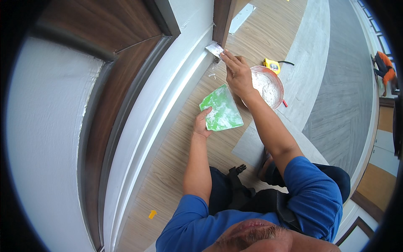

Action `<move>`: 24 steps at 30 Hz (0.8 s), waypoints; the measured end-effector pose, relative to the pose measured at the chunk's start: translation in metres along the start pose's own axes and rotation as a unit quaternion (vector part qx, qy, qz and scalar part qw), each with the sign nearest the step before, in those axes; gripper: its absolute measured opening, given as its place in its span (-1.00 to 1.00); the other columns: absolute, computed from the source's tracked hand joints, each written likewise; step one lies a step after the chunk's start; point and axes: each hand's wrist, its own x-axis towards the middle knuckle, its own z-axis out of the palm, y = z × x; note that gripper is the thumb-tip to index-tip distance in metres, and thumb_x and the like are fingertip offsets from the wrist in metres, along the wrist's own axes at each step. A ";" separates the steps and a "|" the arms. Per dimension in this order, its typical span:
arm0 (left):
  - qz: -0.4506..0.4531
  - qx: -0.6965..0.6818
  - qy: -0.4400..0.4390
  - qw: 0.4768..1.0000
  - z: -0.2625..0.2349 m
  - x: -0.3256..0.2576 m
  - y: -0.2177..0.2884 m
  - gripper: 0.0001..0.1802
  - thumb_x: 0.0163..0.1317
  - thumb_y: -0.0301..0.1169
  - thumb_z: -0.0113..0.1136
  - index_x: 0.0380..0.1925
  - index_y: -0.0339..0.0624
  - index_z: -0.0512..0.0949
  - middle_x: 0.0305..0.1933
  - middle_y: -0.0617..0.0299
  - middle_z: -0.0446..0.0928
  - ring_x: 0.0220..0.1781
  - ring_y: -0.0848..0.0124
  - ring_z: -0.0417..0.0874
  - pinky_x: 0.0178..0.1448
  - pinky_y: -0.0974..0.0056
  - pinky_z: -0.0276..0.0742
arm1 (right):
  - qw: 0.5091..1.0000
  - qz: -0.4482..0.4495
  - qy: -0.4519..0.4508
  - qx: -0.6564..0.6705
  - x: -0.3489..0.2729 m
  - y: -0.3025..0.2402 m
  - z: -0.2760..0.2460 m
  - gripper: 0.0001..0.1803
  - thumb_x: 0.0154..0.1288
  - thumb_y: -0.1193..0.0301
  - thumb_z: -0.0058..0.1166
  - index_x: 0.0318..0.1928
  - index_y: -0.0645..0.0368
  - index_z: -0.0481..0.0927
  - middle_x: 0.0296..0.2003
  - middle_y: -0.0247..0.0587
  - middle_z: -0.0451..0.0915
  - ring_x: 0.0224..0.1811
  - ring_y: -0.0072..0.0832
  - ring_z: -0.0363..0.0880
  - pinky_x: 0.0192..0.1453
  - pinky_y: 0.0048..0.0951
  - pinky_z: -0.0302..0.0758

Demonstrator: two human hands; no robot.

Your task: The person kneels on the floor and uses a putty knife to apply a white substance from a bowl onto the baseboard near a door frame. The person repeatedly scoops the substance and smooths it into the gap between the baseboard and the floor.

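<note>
My right hand (239, 72) is closed round a putty knife (215, 49), its flat blade smeared with white. The blade lies against the white wall's lower edge, beside the brown door frame (221, 19). In my left hand (202, 123) is a green plastic spreader (221, 108) with white paste over its face; my thumb presses on top of it. Just right of my right hand stands a round tub (273, 89) of white paste on the floor, partly hidden by my wrist.
A yellow tape measure (271, 66) lies by the tub's far rim, with a small red object (285, 103) at its near right. White baseboard (168, 90) runs along the left. Another person in orange (384, 69) is bent over at the far right.
</note>
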 end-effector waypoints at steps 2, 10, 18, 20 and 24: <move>0.002 0.001 0.001 1.000 -0.001 -0.002 0.000 -0.52 0.38 -0.34 0.11 0.23 -0.37 0.41 0.17 -0.03 0.57 0.18 0.09 0.63 0.29 -0.03 0.55 | 1.000 0.009 -0.019 0.019 -0.001 -0.007 -0.005 -0.53 0.21 0.70 0.12 0.13 0.11 0.63 0.15 -0.12 0.63 -0.06 -0.08 0.59 0.04 -0.25 0.58; -0.001 0.007 0.004 1.000 0.002 -0.002 0.000 -0.52 0.38 -0.33 0.11 0.23 -0.36 0.41 0.17 -0.03 0.57 0.17 0.09 0.64 0.28 -0.03 0.56 | 1.000 0.008 -0.008 0.000 0.005 -0.002 -0.006 -0.52 0.21 0.69 0.13 0.14 0.09 0.64 0.17 -0.15 0.62 -0.03 -0.10 0.58 0.07 -0.26 0.58; 0.007 0.004 0.006 1.000 -0.002 0.000 -0.002 -0.52 0.34 -0.33 0.17 0.20 -0.36 0.44 0.12 0.00 0.59 0.13 0.14 0.65 0.23 0.03 0.59 | 1.000 -0.004 -0.021 0.007 0.010 0.003 -0.009 -0.52 0.19 0.69 0.13 0.13 0.07 0.65 0.19 -0.21 0.61 -0.03 -0.13 0.57 0.08 -0.27 0.58; 0.009 0.002 0.011 1.000 0.000 0.000 -0.001 -0.52 0.33 -0.33 0.19 0.18 -0.35 0.45 0.10 0.01 0.60 0.11 0.16 0.66 0.20 0.06 0.60 | 0.999 -0.003 -0.042 0.026 0.008 0.008 -0.012 -0.48 0.16 0.68 0.13 0.15 0.02 0.65 0.21 -0.27 0.59 -0.02 -0.14 0.55 0.08 -0.27 0.59; 0.005 -0.003 0.001 1.000 -0.004 0.000 -0.001 -0.51 0.35 -0.33 0.15 0.21 -0.36 0.42 0.15 -0.03 0.58 0.16 0.10 0.64 0.26 -0.01 0.57 | 0.999 -0.007 -0.037 0.008 0.011 0.003 -0.016 -0.51 0.17 0.73 0.12 0.12 0.10 0.66 0.18 -0.19 0.62 -0.03 -0.14 0.56 0.09 -0.28 0.56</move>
